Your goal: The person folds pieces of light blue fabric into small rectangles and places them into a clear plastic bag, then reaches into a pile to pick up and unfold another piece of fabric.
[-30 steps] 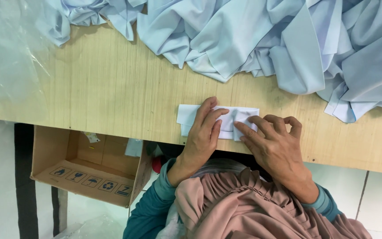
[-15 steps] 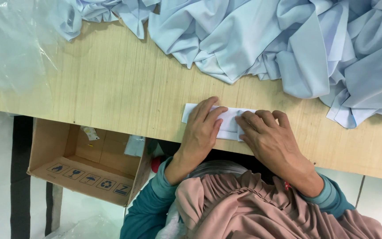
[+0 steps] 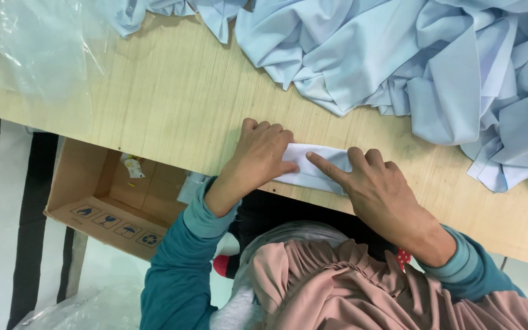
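Wooden table [image 3: 172,104] runs across view; its near edge slants down to the right, with the person's body tucked just under it. A bare wood strip between the near edge and the pale blue fabric pile [image 3: 410,67] is the only open room, widest left of centre. A small folded white cloth piece [image 3: 314,164] lies flat at the near edge, partly overhanging it. Left hand [image 3: 261,153] lies palm down, fingers bent, pressing the cloth's left end, not gripping. Right hand [image 3: 377,183] is flat and loosely spread, index finger [image 3: 325,167] stretched out along the cloth, pressing it. Clear plastic bag [image 3: 38,49] sits at the table's top left corner. Open brown cardboard box [image 3: 117,195] stands under the table on the left, with a row of small dark handling symbols on its near flap. Black and white striped surface [image 3: 1,214] at far left. Versus a second ago: the cloth looks narrower and more folded, hands sit closer together, and the right index finger now points along it.
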